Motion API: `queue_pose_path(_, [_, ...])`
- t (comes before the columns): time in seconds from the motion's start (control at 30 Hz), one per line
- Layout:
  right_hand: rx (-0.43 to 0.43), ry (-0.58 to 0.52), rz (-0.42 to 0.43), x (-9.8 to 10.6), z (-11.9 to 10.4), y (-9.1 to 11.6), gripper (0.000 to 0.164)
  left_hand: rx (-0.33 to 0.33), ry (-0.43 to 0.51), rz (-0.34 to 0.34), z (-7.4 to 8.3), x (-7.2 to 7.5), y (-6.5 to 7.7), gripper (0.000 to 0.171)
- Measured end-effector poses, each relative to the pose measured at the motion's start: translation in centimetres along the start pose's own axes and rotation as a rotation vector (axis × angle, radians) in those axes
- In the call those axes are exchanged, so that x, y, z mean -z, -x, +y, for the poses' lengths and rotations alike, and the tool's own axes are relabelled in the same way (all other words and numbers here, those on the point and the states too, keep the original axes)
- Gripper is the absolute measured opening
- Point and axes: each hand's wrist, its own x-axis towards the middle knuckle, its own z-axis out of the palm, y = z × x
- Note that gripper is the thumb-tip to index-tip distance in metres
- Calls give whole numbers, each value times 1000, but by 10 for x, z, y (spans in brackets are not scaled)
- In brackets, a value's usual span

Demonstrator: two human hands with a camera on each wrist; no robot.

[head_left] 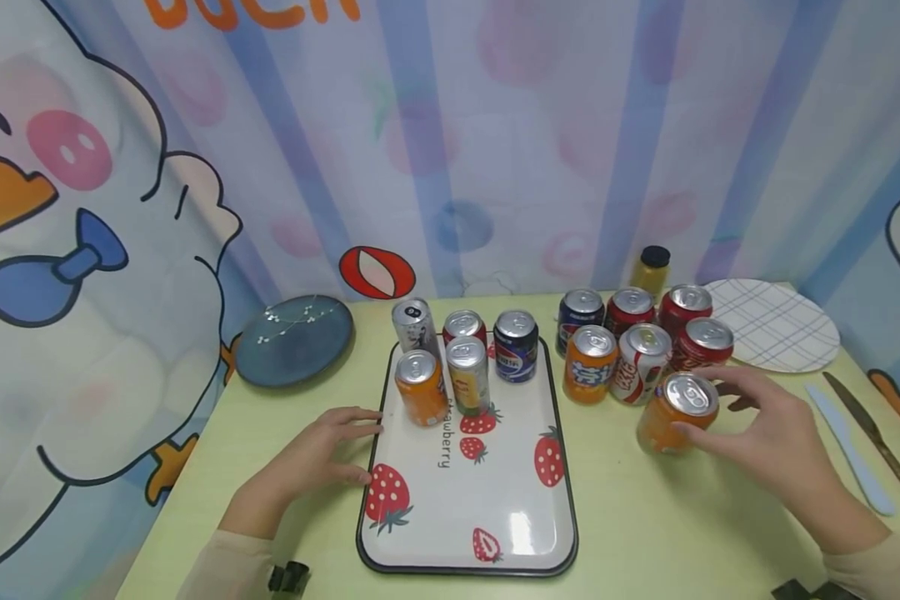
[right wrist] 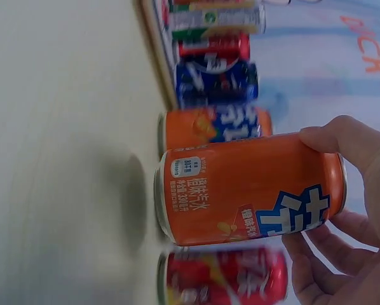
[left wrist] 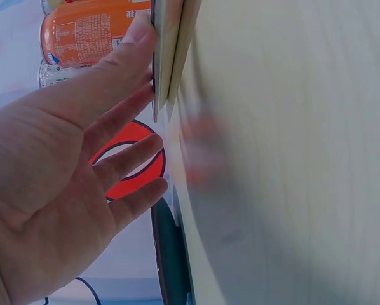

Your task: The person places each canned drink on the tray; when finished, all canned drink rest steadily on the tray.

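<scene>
My right hand (head_left: 768,437) grips an orange soda can (head_left: 678,414) near its top, thumb on one side and fingers on the other. In the right wrist view that orange can (right wrist: 250,190) is upright relative to the table, its base at or just above the surface; I cannot tell which. My left hand (head_left: 307,462) is at the left edge of a strawberry-print tray (head_left: 517,525), fingers loosely extended, with thumb and fingertips at the rim. On the tray's far half stand another orange can (head_left: 422,389), a yellow-and-silver can (head_left: 468,377), a dark blue can (head_left: 516,348), a red can and a white-grey can (head_left: 416,323).
Right of the tray, several cans stand grouped, including an orange can (head_left: 590,367) and a white-and-red can (head_left: 642,367). A black-capped jar (head_left: 651,268) is behind them. A checked white plate (head_left: 780,325), two knives and a dark blue plate (head_left: 296,342) lie at the sides.
</scene>
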Motion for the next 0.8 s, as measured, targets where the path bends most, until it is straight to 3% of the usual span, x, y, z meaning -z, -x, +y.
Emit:
queue_pose_path(0.37, [144, -136, -17, -49, -55, -16, 68, -3, 6, 4, -1, 0, 1, 68])
queue_pose_path(0.8, [107, -115, -134, -113, -93, -48, 65, -34, -2, 23, 0, 1, 0, 66])
